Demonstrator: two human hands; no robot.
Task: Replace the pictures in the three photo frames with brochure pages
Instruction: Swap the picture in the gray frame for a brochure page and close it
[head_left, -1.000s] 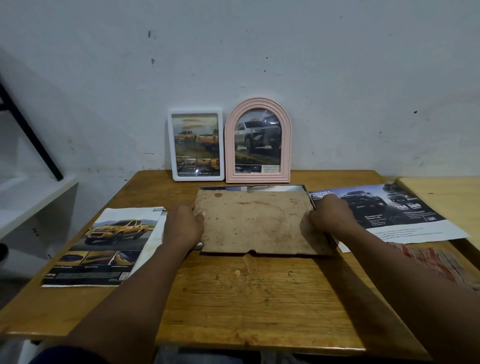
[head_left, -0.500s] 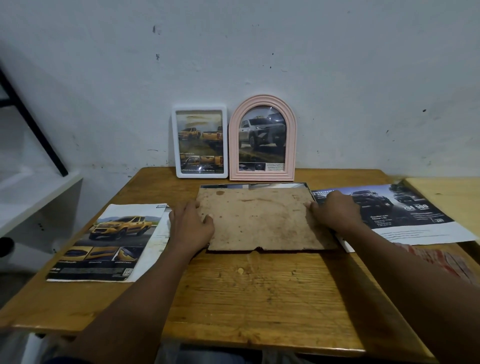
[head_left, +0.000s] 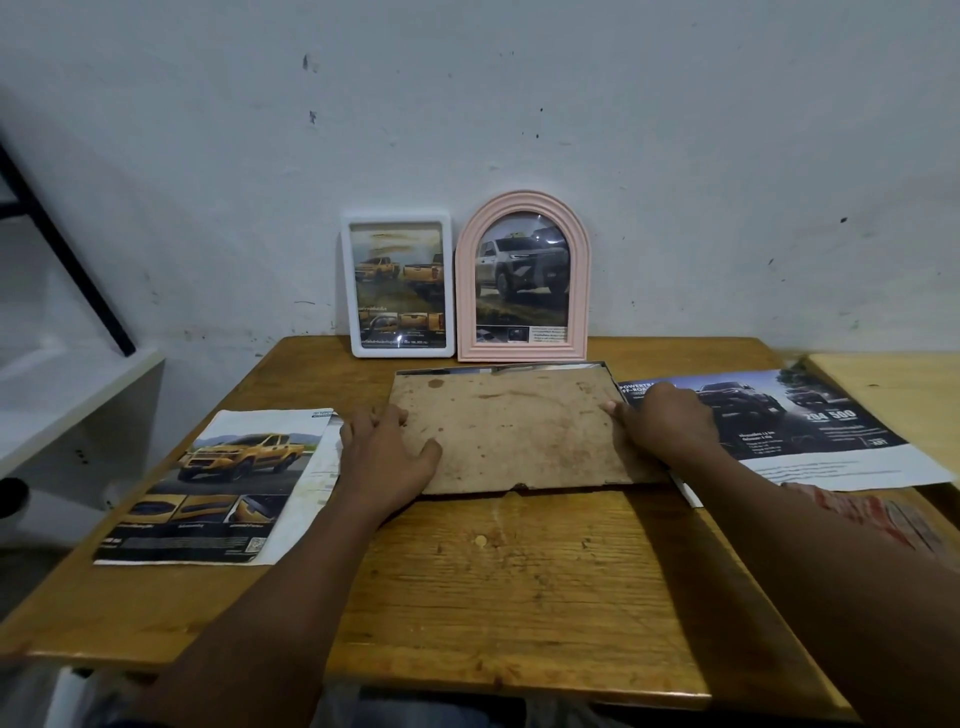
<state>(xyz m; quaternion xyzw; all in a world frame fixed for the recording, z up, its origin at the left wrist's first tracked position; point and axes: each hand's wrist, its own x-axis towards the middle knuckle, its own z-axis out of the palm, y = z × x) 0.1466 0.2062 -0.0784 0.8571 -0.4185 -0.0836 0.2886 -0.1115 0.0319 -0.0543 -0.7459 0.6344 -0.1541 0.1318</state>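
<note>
1. Head view: backing board (head_left: 519, 431) lies in the face-down frame (head_left: 498, 370), table (head_left: 519, 597) centre; left hand (head_left: 387, 452) presses its 9 o'clock edge, fingers spread flat.
2. Right hand (head_left: 665, 428) covers the 3 o'clock edge; I cannot tell its grip.
3. White frame (head_left: 397, 286) and pink arched frame (head_left: 522, 278) stand at 12 o'clock.

Front of the face-down frame (head_left: 498, 370) is hidden from me under its backing board (head_left: 519, 431); my right hand (head_left: 667, 423) covers the dark brochure (head_left: 810, 415) at its left corner.

The dark brochure page (head_left: 810, 421) on the right shows "204 500" and a partly hidden heading starting "POWER".
</note>
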